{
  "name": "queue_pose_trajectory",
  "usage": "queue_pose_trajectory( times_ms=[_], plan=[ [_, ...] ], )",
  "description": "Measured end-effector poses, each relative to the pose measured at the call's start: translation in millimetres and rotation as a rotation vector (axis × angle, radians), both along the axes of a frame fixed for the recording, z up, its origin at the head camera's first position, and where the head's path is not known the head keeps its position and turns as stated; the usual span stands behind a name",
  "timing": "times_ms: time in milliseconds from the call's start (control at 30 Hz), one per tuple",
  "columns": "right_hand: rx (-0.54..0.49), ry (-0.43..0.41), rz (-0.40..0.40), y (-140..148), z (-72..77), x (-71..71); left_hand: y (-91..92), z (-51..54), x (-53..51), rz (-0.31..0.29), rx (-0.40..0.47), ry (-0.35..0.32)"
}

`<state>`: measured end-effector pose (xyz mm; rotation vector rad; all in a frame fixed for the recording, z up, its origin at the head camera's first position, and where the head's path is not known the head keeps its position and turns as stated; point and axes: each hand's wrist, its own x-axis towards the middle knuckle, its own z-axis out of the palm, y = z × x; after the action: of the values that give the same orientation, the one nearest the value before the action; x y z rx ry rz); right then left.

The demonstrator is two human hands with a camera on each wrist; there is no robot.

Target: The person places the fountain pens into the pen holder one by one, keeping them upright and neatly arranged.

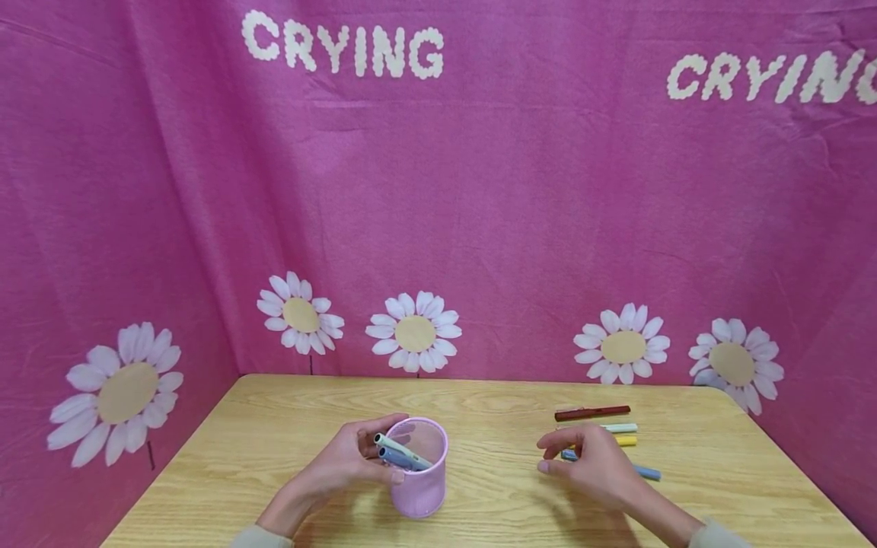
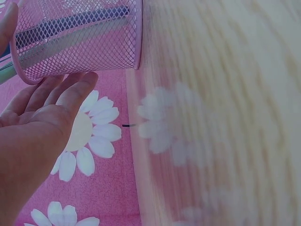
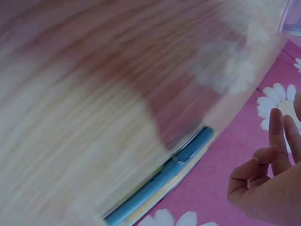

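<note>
My left hand [image 1: 346, 460] holds a pink mesh pen cup [image 1: 419, 495] upright at its left side, thumb in front and fingers behind. Inside the cup lean a light green pen [image 1: 396, 444] and a blue pen [image 1: 404, 458]. In the left wrist view the fingers [image 2: 77, 92] lie against the mesh cup [image 2: 94, 52]. My right hand [image 1: 592, 464] hovers over the table beside several pens, its fingers loosely bent and nothing between them. Below it lies another blue pen [image 1: 647, 473], partly hidden by the hand. The right wrist view shows this blue pen [image 3: 162, 176] apart from the hand [image 3: 270, 188].
Beyond the right hand lie a yellow pen [image 1: 626, 441], a pale green pen [image 1: 622, 428] and a dark red pen [image 1: 592, 412]. The wooden table [image 1: 493, 426] meets a pink curtain [image 1: 507, 228] with daisies at its back and sides.
</note>
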<state>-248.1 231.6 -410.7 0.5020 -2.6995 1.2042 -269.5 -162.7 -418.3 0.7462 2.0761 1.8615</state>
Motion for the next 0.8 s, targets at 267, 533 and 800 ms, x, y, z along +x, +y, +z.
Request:
queue_pose_trajectory(
  times_ms=[267,533,800],
  plan=[
    [0.051,0.017,-0.044,24.3,-9.4,5.5,0.9,0.7,0.5,0.004,-0.001,0.001],
    [0.116,-0.051,-0.105,42.2,-11.4,7.3,0.3,-0.4,-0.1,0.005,-0.001,0.007],
    [0.191,-0.075,-0.149,59.9,-11.2,4.7,0.7,0.4,0.8,0.004,0.001,-0.005]
  ],
)
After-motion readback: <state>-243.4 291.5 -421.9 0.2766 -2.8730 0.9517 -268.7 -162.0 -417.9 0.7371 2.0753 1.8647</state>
